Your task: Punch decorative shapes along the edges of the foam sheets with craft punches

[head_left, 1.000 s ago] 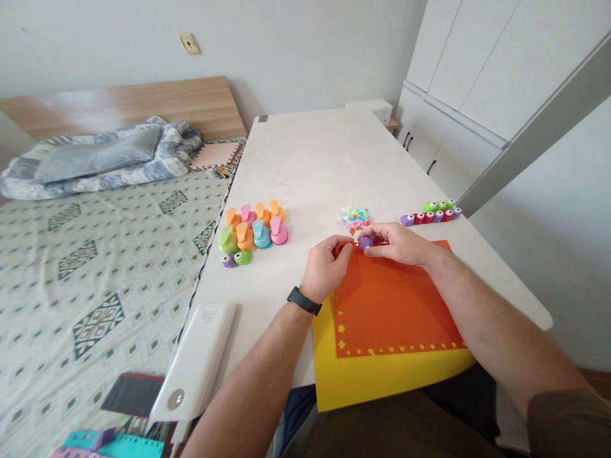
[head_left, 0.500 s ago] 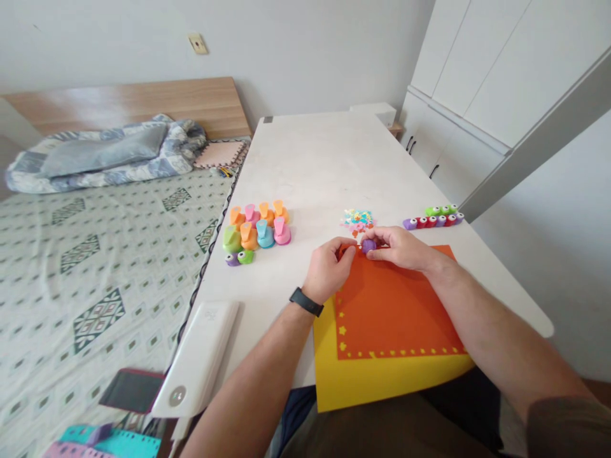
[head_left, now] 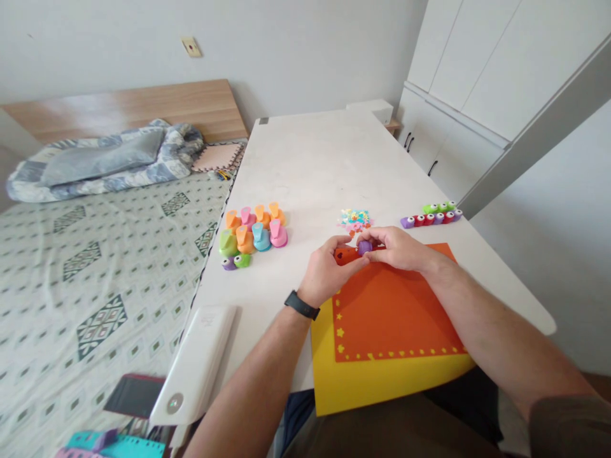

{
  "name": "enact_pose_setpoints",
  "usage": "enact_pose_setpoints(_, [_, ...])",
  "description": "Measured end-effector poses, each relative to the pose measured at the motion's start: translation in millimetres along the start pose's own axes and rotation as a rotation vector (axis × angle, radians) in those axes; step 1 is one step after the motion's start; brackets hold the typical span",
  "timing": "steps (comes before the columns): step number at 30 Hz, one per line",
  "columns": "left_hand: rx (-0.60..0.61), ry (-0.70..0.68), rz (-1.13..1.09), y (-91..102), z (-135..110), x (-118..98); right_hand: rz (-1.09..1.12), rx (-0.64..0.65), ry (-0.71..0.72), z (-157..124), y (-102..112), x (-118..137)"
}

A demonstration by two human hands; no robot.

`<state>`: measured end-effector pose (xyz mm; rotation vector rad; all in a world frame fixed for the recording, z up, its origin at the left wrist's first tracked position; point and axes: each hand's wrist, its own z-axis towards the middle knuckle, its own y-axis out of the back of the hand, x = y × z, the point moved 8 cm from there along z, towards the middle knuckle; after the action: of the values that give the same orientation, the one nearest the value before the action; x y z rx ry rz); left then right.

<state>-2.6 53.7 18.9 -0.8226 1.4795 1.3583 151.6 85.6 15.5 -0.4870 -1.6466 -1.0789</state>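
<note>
In my right hand (head_left: 398, 251) I grip a small purple paper punch (head_left: 365, 247), set at the far edge of a sheet of orange paper (head_left: 396, 312). My left hand (head_left: 329, 267) is curved round the far left corner of that sheet, its thumb reaching across to the punch. The sheet has small star and flower cut-outs down its left side and along its near edge. Beneath it lies a yellow sheet (head_left: 344, 388), showing through the holes. Just beyond my hands is a heap of colourful paper cut-outs (head_left: 354, 218).
Several larger punches (head_left: 252, 232) stand at the left on the white table (head_left: 315, 159). A row of small punches (head_left: 432, 218) is at the right. A white device (head_left: 195, 362) with a cable lies along the left edge, beside a bed (head_left: 119, 254).
My left thumb has stretched rightward to the purple punch, where before it pinched the paper's edge. More of the orange sheet's far corner shows between my hands. The view has shifted slightly.
</note>
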Motion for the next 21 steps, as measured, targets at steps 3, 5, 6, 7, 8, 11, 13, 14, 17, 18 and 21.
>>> enact_pose_setpoints(3, [0.009,0.014,0.054,0.7,0.1,-0.7,-0.014,0.006,-0.006,0.7,0.1,-2.5])
enact_pose_setpoints(5, [0.012,0.016,0.1,2.2,0.0,-1.9,-0.038,0.002,-0.008,1.4,0.8,-3.9])
enact_pose_setpoints(6, [0.014,0.016,0.12,2.9,0.0,-2.3,-0.05,-0.003,-0.006,1.7,1.2,-4.0])
enact_pose_setpoints(7, [0.017,0.015,0.135,3.4,0.2,-2.4,-0.058,-0.008,-0.004,1.8,1.6,-3.7])
enact_pose_setpoints(8, [0.018,0.016,0.146,4.0,0.5,-2.0,-0.064,-0.009,-0.003,1.9,1.6,-3.2])
enact_pose_setpoints(11, [0.001,0.03,0.164,5.9,2.0,1.9,-0.06,0.002,-0.011,1.4,0.2,-1.4])
enact_pose_setpoints(13, [-0.017,0.033,0.176,6.8,2.8,4.4,-0.047,0.014,-0.021,0.8,-1.1,-1.0])
enact_pose_setpoints(14, [-0.023,0.03,0.179,6.8,3.0,4.9,-0.041,0.016,-0.025,0.5,-1.4,-1.0])
enact_pose_setpoints(17, [-0.029,0.012,0.166,5.7,2.8,3.9,-0.03,0.008,-0.031,-0.1,-0.6,-1.6])
enact_pose_setpoints(18, [-0.03,0.007,0.159,5.4,2.6,3.2,-0.03,0.005,-0.03,-0.1,-0.3,-1.7])
enact_pose_setpoints(21, [-0.033,0.004,0.148,5.1,2.0,1.6,-0.034,0.007,-0.021,-0.1,-0.2,-0.5])
